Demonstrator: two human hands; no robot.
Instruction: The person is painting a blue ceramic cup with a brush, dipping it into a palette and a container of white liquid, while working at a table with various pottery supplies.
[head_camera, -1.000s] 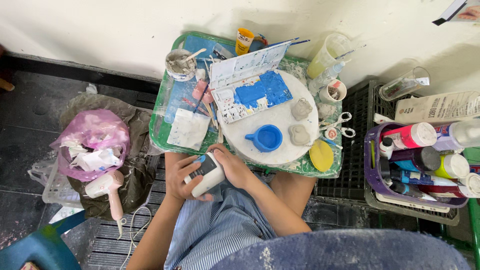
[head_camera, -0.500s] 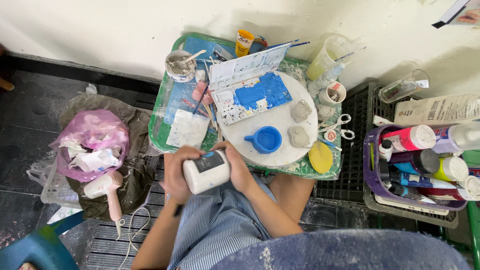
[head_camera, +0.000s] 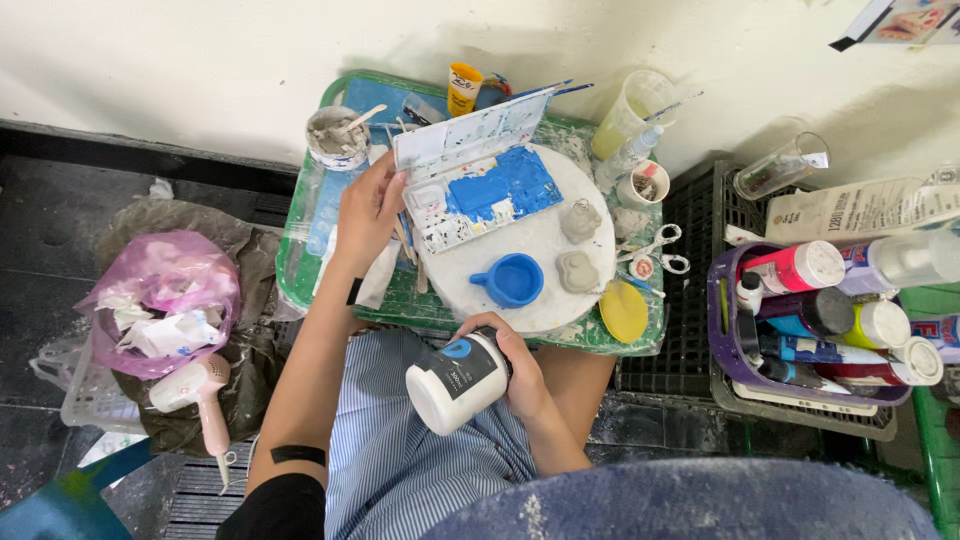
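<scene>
Gripping the paint jar (head_camera: 458, 380) on its side over your lap, your right hand (head_camera: 518, 372) wraps its fingers round it, while your left hand (head_camera: 368, 212), fingers loosely curled, reaches the palette (head_camera: 478, 180) edge, perhaps steadying it.

Left hand (head_camera: 368, 212) now off the paint bottle (head_camera: 459, 381), up at the palette (head_camera: 478, 180)

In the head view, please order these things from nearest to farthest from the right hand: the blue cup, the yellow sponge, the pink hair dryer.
From the right hand:
1. Blue cup, just above it on the round white board.
2. Yellow sponge, to the right, at the tray's edge.
3. Pink hair dryer, far left on the floor.
</scene>
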